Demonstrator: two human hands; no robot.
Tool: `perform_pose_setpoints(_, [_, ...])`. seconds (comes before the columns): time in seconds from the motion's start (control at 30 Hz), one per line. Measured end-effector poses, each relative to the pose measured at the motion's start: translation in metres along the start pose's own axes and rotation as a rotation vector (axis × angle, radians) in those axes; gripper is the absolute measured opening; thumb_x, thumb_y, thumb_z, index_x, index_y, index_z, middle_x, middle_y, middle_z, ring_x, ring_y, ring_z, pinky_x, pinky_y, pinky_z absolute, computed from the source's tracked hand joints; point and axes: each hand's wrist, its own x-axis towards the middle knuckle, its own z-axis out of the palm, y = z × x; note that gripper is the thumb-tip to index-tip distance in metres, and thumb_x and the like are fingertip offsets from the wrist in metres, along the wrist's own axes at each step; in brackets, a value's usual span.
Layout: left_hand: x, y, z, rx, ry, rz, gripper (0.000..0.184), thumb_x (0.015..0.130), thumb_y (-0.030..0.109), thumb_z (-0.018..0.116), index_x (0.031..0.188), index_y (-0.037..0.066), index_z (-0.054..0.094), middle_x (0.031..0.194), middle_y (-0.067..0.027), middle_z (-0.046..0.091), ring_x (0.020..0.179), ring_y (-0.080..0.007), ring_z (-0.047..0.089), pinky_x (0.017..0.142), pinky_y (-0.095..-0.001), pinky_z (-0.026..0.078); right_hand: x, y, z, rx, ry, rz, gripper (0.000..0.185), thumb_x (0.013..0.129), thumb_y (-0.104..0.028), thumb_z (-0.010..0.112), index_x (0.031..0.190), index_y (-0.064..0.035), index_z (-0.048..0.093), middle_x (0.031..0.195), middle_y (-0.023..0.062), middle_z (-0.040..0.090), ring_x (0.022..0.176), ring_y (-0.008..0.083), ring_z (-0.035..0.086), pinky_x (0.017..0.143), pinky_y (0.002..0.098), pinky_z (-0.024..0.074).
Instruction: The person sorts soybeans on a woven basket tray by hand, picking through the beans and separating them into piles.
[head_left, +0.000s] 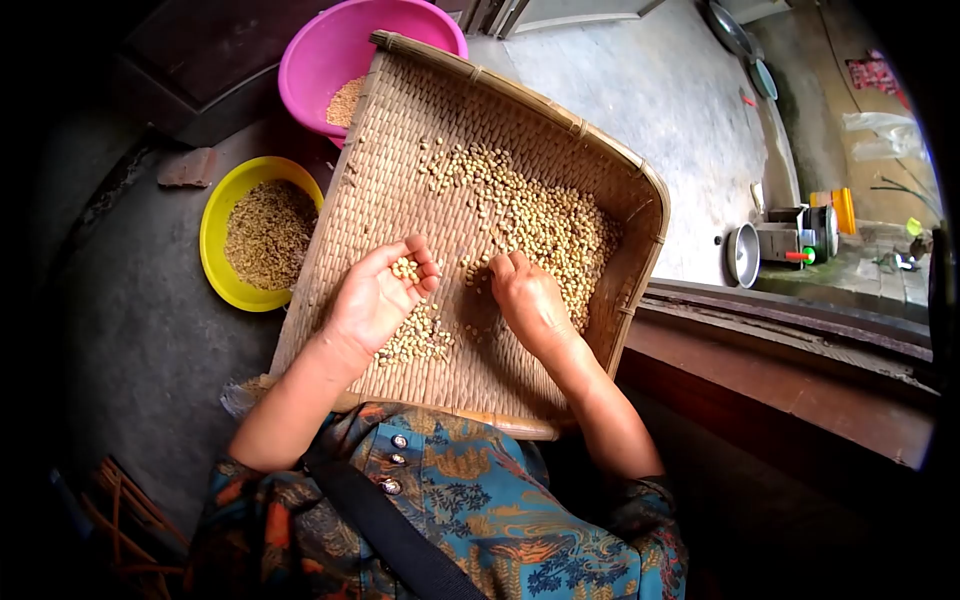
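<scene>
A woven bamboo winnowing basket (400,150) rests against my lap. Pale tan beans (560,235), which look like soybeans, lie heaped toward its right side. A smaller patch of the beans (420,338) lies near its front. My left hand (375,295) is palm up and cupped, with several beans in the hollow of its curled fingers. Over the edge of the large heap, my right hand (530,300) is palm down with its fingertips pinched together. Whatever is between those fingertips is hidden.
Left of the basket stands a yellow basin (212,240) of darker, mixed beans. A pink basin (300,75) with some beans is behind it, near a brick piece (188,168). A wooden sill (780,375) runs along the right. A metal bowl (743,255) sits farther off.
</scene>
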Motion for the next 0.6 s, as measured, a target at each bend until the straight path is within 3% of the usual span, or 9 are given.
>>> perform_pose_setpoints(0.17, [0.001, -0.007, -0.005, 0.094, -0.030, -0.046, 0.022, 0.097, 0.015, 0.053, 0.111, -0.001, 0.060, 0.101, -0.0110, 0.062, 0.095, -0.0230, 0.060, 0.085, -0.0355, 0.051, 0.006, -0.002, -0.003, 0.051, -0.056, 0.080, 0.004, 0.081, 0.002, 0.055, 0.084, 0.0017, 0.052, 0.078, 0.0209, 0.062, 0.069, 0.0341, 0.066, 0.061, 0.0413, 0.0550])
perform_pose_setpoints(0.3, [0.000, -0.012, -0.002, 0.136, -0.042, -0.065, 0.024, 0.097, 0.016, 0.053, 0.113, -0.001, 0.059, 0.106, -0.0128, 0.063, 0.102, -0.0253, 0.060, 0.091, -0.0369, 0.051, 0.008, 0.000, -0.030, 0.545, 0.006, 0.333, 0.014, 0.080, -0.004, 0.070, 0.092, 0.0008, 0.063, 0.083, 0.0165, 0.068, 0.070, 0.0286, 0.066, 0.064, 0.0345, 0.0538])
perform_pose_setpoints(0.4, [0.001, -0.016, 0.001, 0.088, -0.047, -0.096, 0.027, 0.098, 0.016, 0.051, 0.116, -0.003, 0.057, 0.109, -0.0143, 0.063, 0.106, -0.0269, 0.060, 0.095, -0.0384, 0.051, 0.010, -0.013, -0.061, 1.132, -0.175, 0.451, 0.019, 0.084, -0.005, 0.070, 0.101, 0.0013, 0.065, 0.084, 0.0180, 0.067, 0.073, 0.0296, 0.067, 0.068, 0.0353, 0.0544])
perform_pose_setpoints(0.5, [0.002, -0.016, 0.001, 0.040, -0.056, -0.131, 0.028, 0.098, 0.016, 0.050, 0.117, -0.004, 0.056, 0.109, -0.0151, 0.063, 0.106, -0.0275, 0.060, 0.095, -0.0389, 0.051, 0.017, -0.002, -0.035, 0.600, 0.102, 0.188, 0.021, 0.082, -0.003, 0.069, 0.103, 0.0016, 0.065, 0.090, 0.0200, 0.068, 0.076, 0.0330, 0.068, 0.068, 0.0388, 0.0548])
perform_pose_setpoints(0.6, [0.004, -0.014, -0.005, 0.036, -0.053, -0.101, 0.027, 0.098, 0.016, 0.049, 0.116, -0.004, 0.055, 0.108, -0.0153, 0.062, 0.103, -0.0272, 0.061, 0.093, -0.0387, 0.051, 0.025, -0.001, -0.012, 0.290, 0.073, 0.080, 0.010, 0.083, -0.001, 0.060, 0.092, 0.0025, 0.059, 0.085, 0.0213, 0.064, 0.075, 0.0372, 0.065, 0.066, 0.0439, 0.0541])
